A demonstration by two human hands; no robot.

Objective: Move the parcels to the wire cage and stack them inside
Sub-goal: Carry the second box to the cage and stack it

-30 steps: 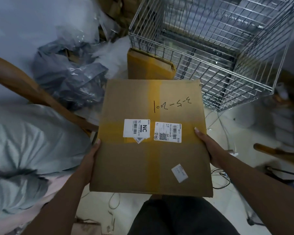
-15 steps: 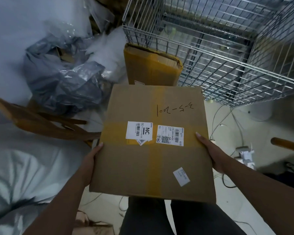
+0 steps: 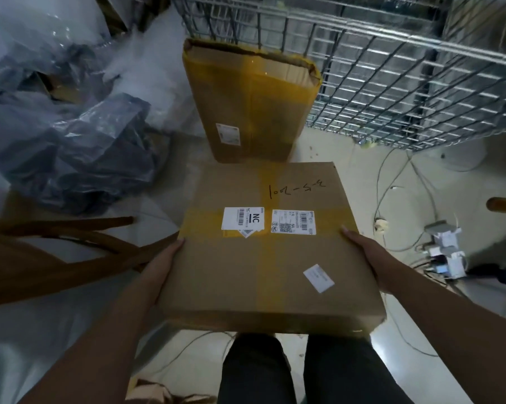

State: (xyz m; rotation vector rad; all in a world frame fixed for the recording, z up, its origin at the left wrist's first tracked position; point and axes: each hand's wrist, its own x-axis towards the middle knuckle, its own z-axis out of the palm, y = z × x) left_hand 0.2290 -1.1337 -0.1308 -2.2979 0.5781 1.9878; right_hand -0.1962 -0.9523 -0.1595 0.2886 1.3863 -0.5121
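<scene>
I carry a flat brown cardboard parcel [image 3: 263,258] with white labels and a handwritten number, held level in front of my legs. My left hand [image 3: 161,266] grips its left edge, fingers hidden under the box. On the right edge my right hand [image 3: 368,258] grips it the same way. A second parcel [image 3: 249,103], wrapped in yellow tape, stands upright on the floor just beyond the box and against the wire cage [image 3: 391,83], which fills the upper right.
Grey plastic bags [image 3: 71,153] are heaped on the left. A wooden chair frame [image 3: 56,249] reaches in from the left. Loose cables and a power strip [image 3: 441,243] lie on the pale floor at right. A wooden handle [image 3: 505,205] pokes in at the right edge.
The view has dropped and moved closer to the cage; the yellow-taped parcel now shows in full. My hands keep the same hold on the flat box.
</scene>
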